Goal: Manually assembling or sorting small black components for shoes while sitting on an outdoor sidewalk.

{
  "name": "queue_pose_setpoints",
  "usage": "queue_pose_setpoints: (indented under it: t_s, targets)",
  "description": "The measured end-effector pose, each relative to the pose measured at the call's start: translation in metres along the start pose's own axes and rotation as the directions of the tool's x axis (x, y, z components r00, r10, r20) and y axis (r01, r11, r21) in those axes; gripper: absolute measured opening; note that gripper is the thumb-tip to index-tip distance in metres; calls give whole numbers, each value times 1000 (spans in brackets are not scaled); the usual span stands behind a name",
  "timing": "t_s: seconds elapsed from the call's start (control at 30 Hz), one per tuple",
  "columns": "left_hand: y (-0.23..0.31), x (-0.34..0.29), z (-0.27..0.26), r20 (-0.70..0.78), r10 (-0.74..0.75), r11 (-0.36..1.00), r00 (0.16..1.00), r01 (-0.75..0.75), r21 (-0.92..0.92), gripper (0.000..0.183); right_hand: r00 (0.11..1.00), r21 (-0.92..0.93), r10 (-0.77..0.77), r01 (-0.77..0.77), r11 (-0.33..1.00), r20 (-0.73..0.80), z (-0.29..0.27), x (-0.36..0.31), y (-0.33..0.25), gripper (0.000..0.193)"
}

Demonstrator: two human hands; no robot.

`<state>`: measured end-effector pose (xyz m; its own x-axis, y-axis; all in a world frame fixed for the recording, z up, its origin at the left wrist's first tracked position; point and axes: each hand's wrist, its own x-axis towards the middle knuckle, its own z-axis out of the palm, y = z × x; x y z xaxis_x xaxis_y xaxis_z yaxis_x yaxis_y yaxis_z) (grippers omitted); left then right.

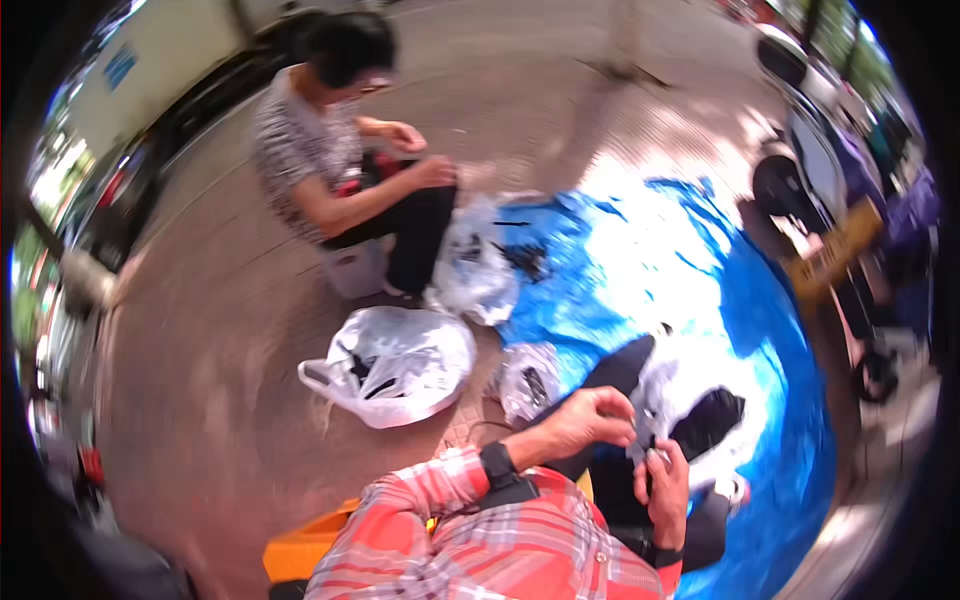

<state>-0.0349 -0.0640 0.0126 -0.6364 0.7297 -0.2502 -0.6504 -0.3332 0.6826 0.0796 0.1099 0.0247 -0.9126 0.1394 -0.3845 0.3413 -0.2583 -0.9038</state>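
Note:
My left hand (578, 425), with a black band at its wrist, is above my lap with thumb and fingers drawn together in a pinch. Whatever may be between those fingertips is too small to make out. Close by on the right, my right hand (668, 492) is closed on a small dark piece (651, 446), its kind unclear. The fingertips of both hands point toward each other, a short gap apart. Just beyond them a black bundle (708, 420) lies on whitish plastic. A clear plastic bag (530, 380) with dark things inside sits beyond my left hand.
A blue tarp (800, 440) spreads ahead and to the right. An open white plastic bag (440, 350) holds dark pieces. Another person (305, 150) sits at the far left behind a translucent bag (475, 265). A scooter (815, 150) and a yellow board (838, 250) stand at right.

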Motion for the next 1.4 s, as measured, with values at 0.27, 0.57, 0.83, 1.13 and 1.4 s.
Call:
queue_pose_setpoints:
  t_s: [0.27, 0.57, 0.83, 1.13, 1.4]
  targets:
    - [-27, 58, 28, 159, -182, 972, 970, 153, 177, 29, 986, 342, 9, 48, 939, -165, -11, -32, 5, 32]
    - [-43, 77, 35, 178, -332, 922, 926, 278, 270, 19, 975, 310, -12, 82, 947, -222, -40, -25, 21, 32]
    - [-58, 61, 32, 219, -430, 880, 876, 351, 320, 17, 979, 154, 43, -11, 988, -201, -40, -35, 33, 26]
    - [-32, 47, 43, 146, -322, 906, 935, 260, 335, 21, 985, 206, 92, -61, 977, -146, -23, -29, -2, 24]
    - [-49, 56, 17, 315, -307, 921, 898, 198, 334, 25, 992, 326, 126, -117, 938, -7, -39, -30, 14, 26]
